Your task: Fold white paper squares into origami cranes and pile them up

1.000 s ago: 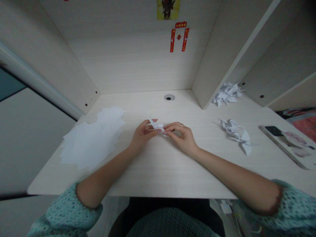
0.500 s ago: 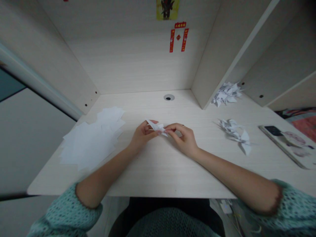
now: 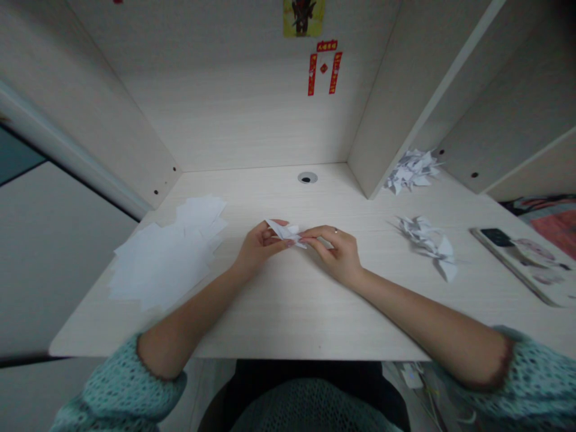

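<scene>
A small folded white paper piece (image 3: 282, 230), with pointed flaps like an origami crane, is held just above the middle of the desk. My left hand (image 3: 260, 245) grips its left side between thumb and fingers. From the right, my right hand (image 3: 336, 249) pinches the other end with thumb and index finger. Part of the paper is hidden behind the fingertips. To the left lies a spread of flat white paper sheets (image 3: 166, 255). Several folded paper pieces (image 3: 425, 240) lie in a row on the right.
A heap of folded white paper (image 3: 414, 171) sits behind the upright divider (image 3: 382, 132). At the right edge lies a phone in a patterned case (image 3: 524, 261). A round cable hole (image 3: 308, 178) is near the desk's back, below red paper stickers (image 3: 324, 68).
Both hands keep their hold on the folded paper. The right hand has turned very slightly at the wrist; the whole view has shifted a little.
</scene>
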Demonstrator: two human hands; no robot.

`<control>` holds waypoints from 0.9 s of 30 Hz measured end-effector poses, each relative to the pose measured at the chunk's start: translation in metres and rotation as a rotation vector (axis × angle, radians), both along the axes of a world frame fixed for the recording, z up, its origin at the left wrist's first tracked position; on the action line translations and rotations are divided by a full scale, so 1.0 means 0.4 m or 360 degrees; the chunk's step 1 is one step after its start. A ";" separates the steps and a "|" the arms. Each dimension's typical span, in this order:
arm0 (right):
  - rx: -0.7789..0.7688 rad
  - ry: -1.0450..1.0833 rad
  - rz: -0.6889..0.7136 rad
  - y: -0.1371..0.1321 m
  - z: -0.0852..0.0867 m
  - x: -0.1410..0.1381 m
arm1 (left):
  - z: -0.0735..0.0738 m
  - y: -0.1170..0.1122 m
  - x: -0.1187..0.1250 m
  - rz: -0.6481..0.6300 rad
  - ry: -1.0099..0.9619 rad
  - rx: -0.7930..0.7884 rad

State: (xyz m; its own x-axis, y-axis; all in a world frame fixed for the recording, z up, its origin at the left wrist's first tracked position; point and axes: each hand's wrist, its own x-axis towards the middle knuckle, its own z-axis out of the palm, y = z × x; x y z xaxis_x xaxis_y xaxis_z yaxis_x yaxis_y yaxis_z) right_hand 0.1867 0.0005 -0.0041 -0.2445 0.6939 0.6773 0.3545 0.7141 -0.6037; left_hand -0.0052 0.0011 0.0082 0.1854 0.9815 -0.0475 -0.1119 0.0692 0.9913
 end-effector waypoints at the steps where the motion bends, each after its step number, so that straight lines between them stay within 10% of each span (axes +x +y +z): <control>1: 0.0011 0.0004 0.0014 0.001 0.000 0.001 | 0.000 0.000 -0.001 0.0010 -0.0001 0.0000; 27: 0.0180 -0.0117 0.0001 0.013 0.003 0.003 | -0.014 0.006 -0.008 -0.0065 0.0015 0.0052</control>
